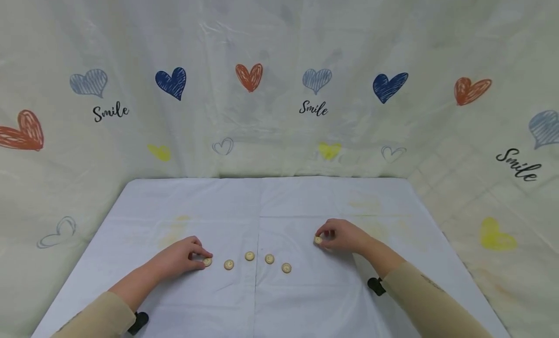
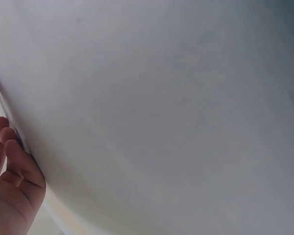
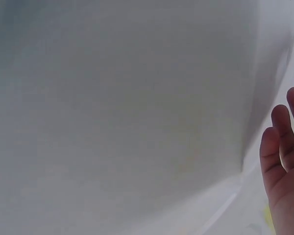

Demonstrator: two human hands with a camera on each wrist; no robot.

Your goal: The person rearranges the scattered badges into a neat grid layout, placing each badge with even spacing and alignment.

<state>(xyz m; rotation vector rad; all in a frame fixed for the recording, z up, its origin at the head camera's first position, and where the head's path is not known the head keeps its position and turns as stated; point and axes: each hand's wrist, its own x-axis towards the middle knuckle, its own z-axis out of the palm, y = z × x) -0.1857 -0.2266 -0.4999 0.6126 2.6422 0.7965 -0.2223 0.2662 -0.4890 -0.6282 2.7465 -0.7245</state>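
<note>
Between thumb and index finger, my left hand (image 1: 182,256) pinches a round beige button (image 1: 207,262) at the left end of a loose row on the cloth. To its right lie more buttons: one (image 1: 229,264) close by, another (image 1: 249,256) slightly farther back, then one (image 1: 269,259) and a last one (image 1: 286,268). Off to the right, my right hand (image 1: 342,235) holds a similar button (image 1: 318,240) by its fingertips. In the left wrist view the curled fingers (image 2: 19,159) are at the left edge; the right wrist view shows spread fingers (image 3: 280,132).
A white cloth (image 1: 297,309) with creases covers the table. Behind and beside it hangs a pale curtain (image 1: 279,37) printed with hearts and "Smile". Black wrist devices (image 1: 139,322) show below both forearms.
</note>
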